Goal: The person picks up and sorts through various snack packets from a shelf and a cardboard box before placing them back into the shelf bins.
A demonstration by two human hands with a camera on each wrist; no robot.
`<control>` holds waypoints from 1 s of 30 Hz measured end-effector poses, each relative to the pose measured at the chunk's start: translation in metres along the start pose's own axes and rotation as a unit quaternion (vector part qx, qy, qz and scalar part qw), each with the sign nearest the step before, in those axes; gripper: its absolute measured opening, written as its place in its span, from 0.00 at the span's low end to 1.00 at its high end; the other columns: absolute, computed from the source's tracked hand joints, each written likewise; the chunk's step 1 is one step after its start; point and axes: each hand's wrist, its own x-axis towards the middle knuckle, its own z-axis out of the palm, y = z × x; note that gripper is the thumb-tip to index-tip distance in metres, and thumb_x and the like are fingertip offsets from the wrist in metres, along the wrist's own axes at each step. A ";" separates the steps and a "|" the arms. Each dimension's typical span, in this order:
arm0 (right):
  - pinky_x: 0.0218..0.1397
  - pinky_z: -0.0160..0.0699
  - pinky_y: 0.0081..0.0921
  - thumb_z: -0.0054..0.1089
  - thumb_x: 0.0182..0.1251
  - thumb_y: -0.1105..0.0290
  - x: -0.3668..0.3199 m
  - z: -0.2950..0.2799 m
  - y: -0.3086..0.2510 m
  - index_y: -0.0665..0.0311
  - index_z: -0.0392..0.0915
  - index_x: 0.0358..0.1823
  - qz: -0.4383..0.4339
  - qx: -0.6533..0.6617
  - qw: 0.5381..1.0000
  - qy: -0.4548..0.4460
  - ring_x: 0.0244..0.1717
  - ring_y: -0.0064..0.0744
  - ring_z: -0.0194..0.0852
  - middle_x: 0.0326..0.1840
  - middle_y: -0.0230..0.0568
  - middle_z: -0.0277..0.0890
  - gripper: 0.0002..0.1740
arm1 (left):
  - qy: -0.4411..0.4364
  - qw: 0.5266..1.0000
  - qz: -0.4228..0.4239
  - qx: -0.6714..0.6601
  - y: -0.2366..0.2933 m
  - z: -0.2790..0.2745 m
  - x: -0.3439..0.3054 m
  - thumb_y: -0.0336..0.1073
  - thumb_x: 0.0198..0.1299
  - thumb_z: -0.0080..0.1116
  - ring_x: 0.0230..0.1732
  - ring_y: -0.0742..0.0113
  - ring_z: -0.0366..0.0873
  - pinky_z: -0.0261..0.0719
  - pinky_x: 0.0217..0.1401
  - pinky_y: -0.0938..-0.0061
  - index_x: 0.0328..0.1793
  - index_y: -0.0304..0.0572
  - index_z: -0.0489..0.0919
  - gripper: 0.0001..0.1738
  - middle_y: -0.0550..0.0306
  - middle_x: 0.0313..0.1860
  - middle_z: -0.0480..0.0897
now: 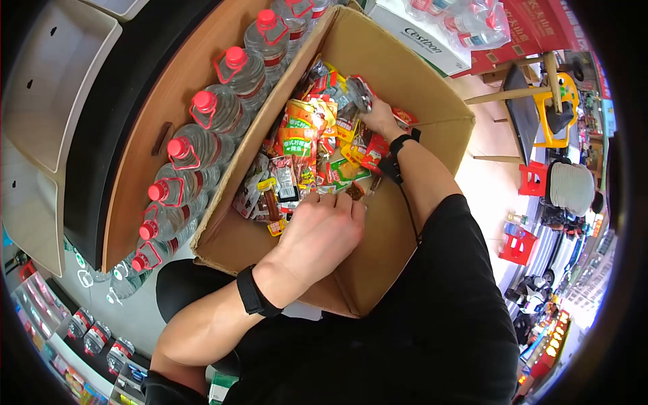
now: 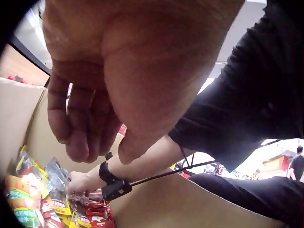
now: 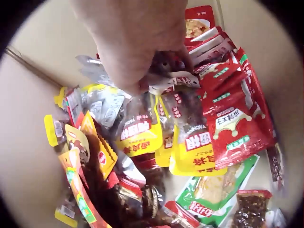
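A cardboard box holds a heap of small snack packets in red, yellow, green and silver. Deep in its far part, my right hand pinches a silvery snack packet at the top of the heap. From the right wrist view, the thumb and fingers of that hand close on upper edges of packets, beside yellow-bottomed packets and red packets. My left hand hangs over the near part of the box, its fingers loosely bent with nothing in them.
Large water bottles with red caps line the left side of the box, by a wooden panel. Beyond the far end stands a white carton with bottles on it. To the right are a chair and red stools.
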 end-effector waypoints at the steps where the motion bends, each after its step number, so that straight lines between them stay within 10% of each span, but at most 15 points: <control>1: 0.64 0.81 0.48 0.74 0.53 0.62 0.001 0.005 0.005 0.72 0.77 0.61 -0.008 -0.007 1.000 0.019 0.57 0.61 0.84 0.54 0.67 0.83 0.34 | -0.002 1.000 0.004 0.000 0.000 0.000 0.002 0.31 0.51 0.63 0.38 0.62 0.84 0.81 0.41 0.68 0.37 0.43 0.78 0.08 0.58 0.33 0.79; 7: 0.62 0.81 0.50 0.78 0.55 0.66 0.005 0.016 0.009 0.74 0.80 0.54 -0.029 -0.028 0.997 0.058 0.58 0.65 0.82 0.50 0.69 0.83 0.28 | 0.000 1.000 -0.010 0.007 -0.001 0.009 0.010 0.32 0.53 0.64 0.40 0.59 0.85 0.82 0.43 0.65 0.38 0.43 0.78 0.07 0.55 0.35 0.81; 11: 0.63 0.82 0.45 0.79 0.57 0.67 -0.015 -0.059 -0.031 0.72 0.81 0.57 0.008 -0.066 0.996 -0.066 0.56 0.58 0.86 0.49 0.64 0.86 0.28 | 0.016 1.000 -0.013 0.004 -0.010 0.006 0.016 0.33 0.54 0.65 0.39 0.56 0.86 0.83 0.41 0.60 0.37 0.42 0.78 0.08 0.53 0.34 0.82; 14: 0.65 0.81 0.39 0.77 0.61 0.70 -0.062 -0.112 -0.055 0.71 0.80 0.61 -0.010 0.172 0.973 -0.154 0.55 0.44 0.87 0.52 0.52 0.88 0.27 | 0.034 0.999 -0.028 -0.014 -0.017 -0.003 0.016 0.38 0.60 0.67 0.35 0.51 0.87 0.85 0.39 0.57 0.37 0.41 0.78 0.10 0.51 0.32 0.83; 16: 0.67 0.79 0.36 0.76 0.63 0.74 -0.102 -0.134 -0.081 0.69 0.77 0.66 -0.043 0.519 0.827 -0.213 0.58 0.36 0.83 0.58 0.43 0.86 0.29 | 0.040 0.992 -0.072 -0.098 -0.028 -0.012 0.018 0.42 0.63 0.68 0.33 0.48 0.87 0.85 0.37 0.58 0.38 0.39 0.79 0.14 0.48 0.32 0.85; 18: 0.67 0.79 0.36 0.78 0.63 0.73 -0.148 -0.145 -0.106 0.69 0.74 0.69 -0.086 0.594 0.778 -0.184 0.61 0.35 0.82 0.63 0.42 0.83 0.33 | -0.060 0.984 -0.129 -0.104 -0.039 -0.025 0.027 0.58 0.70 0.62 0.35 0.48 0.89 0.87 0.39 0.60 0.44 0.33 0.82 0.28 0.43 0.34 0.87; 20: 0.67 0.80 0.36 0.74 0.69 0.71 -0.186 -0.132 -0.118 0.68 0.76 0.67 -0.177 0.566 0.803 -0.060 0.65 0.30 0.78 0.66 0.40 0.80 0.27 | -0.152 0.756 -0.365 -0.521 -0.051 -0.024 0.032 0.77 0.71 0.46 0.36 0.50 0.90 0.89 0.41 0.61 0.54 0.25 0.82 0.49 0.40 0.35 0.87; 22: 0.72 0.75 0.44 0.73 0.69 0.71 -0.219 -0.118 -0.133 0.66 0.77 0.66 -0.161 0.479 0.863 0.028 0.71 0.39 0.75 0.69 0.43 0.78 0.26 | -0.129 0.580 -0.339 -0.730 -0.052 -0.028 0.029 0.86 0.64 0.36 0.45 0.58 0.90 0.91 0.48 0.63 0.68 0.30 0.75 0.60 0.41 0.47 0.88; 24: 0.77 0.68 0.52 0.72 0.66 0.70 -0.222 -0.144 -0.139 0.63 0.78 0.66 -0.413 0.291 0.858 0.093 0.75 0.51 0.71 0.71 0.47 0.77 0.27 | -0.002 0.516 -0.253 -0.818 -0.040 -0.026 0.036 0.80 0.71 0.37 0.50 0.60 0.90 0.91 0.53 0.62 0.73 0.34 0.71 0.52 0.43 0.54 0.87; 30: 0.79 0.64 0.56 0.70 0.61 0.68 -0.213 -0.128 -0.128 0.43 0.88 0.55 -0.441 0.200 0.846 0.221 0.80 0.65 0.59 0.79 0.51 0.64 0.20 | -0.037 0.549 -0.287 -0.784 -0.037 -0.026 0.041 0.45 0.70 0.69 0.57 0.61 0.88 0.89 0.60 0.64 0.72 0.35 0.72 0.32 0.50 0.59 0.86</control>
